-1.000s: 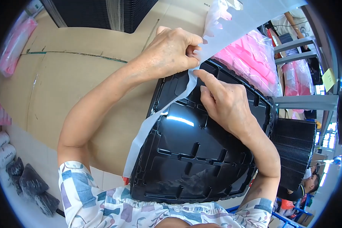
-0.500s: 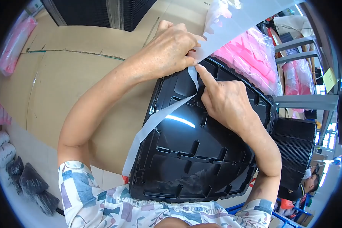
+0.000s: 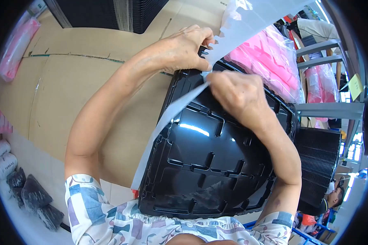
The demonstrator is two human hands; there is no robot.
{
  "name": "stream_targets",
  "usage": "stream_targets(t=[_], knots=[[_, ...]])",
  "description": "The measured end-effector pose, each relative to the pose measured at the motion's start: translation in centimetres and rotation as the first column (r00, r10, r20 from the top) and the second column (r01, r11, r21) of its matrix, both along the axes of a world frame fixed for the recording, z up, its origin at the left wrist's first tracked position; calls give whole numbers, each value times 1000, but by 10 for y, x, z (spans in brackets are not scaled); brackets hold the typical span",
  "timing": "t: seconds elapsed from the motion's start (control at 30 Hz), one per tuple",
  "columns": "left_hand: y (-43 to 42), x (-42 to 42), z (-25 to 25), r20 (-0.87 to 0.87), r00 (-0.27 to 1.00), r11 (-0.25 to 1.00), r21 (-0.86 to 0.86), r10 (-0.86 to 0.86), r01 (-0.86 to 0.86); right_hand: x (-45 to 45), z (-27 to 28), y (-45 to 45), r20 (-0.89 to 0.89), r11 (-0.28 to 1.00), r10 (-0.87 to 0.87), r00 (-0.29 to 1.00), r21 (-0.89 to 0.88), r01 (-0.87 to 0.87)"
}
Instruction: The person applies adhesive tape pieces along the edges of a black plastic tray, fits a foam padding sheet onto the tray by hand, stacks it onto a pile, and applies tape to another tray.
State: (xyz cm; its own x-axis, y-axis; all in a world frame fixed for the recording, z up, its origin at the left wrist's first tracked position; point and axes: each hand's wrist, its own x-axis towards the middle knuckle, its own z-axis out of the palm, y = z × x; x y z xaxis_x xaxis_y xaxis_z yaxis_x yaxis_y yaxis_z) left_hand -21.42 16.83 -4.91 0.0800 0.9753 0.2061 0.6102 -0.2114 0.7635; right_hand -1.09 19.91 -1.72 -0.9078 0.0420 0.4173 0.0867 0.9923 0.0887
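A shiny black molded plastic tray [image 3: 216,153] with raised ribs lies in front of my body. Above its far edge, my left hand [image 3: 188,49] has its thumb and fingers closed on the notched edge of a translucent white plastic sheet [image 3: 249,30]. My right hand [image 3: 237,94], somewhat blurred, is closed beside the left thumb. From its fingertips a long white strip [image 3: 163,120] runs down across the tray's left side toward my lap. Where the strip meets the sheet is hidden by my fingers.
Brown cardboard [image 3: 81,90] covers the surface at left. A strapped stack of black trays [image 3: 102,14] stands at the back. Pink items in clear bags [image 3: 270,61] lie behind the tray, beside a grey metal rack [image 3: 329,109]. Another black stack [image 3: 317,163] stands at right.
My right hand has gone from a pointing forefinger to a closed grip on the strip, which is now pulled straighter. My left hand has shifted slightly left.
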Motion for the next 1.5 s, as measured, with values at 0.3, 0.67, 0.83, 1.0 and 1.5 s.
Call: stream_targets(t=[0.3, 0.67, 0.83, 1.0, 1.5], knots=[[0, 3, 0, 171, 985, 993, -110, -30, 49, -10, -5, 25, -160, 988, -153, 975, -17, 152], [-4, 6, -10, 473, 875, 982, -188, 102, -13, -14, 11, 12, -104, 787, -418, 903, -537, 303], [-20, -6, -3, 736, 675, 996, -88, 46, 28, -15, 30, -7, -175, 852, -340, 924, -473, 224], [-104, -9, 26, 725, 678, 985, -174, 119, 13, 12, 20, -68, -76, 970, 237, 968, -29, -240], [-198, -21, 16, 939, 342, 994, -72, 42, 77, 21, 25, -19, 225, 692, -271, 936, -630, 352]])
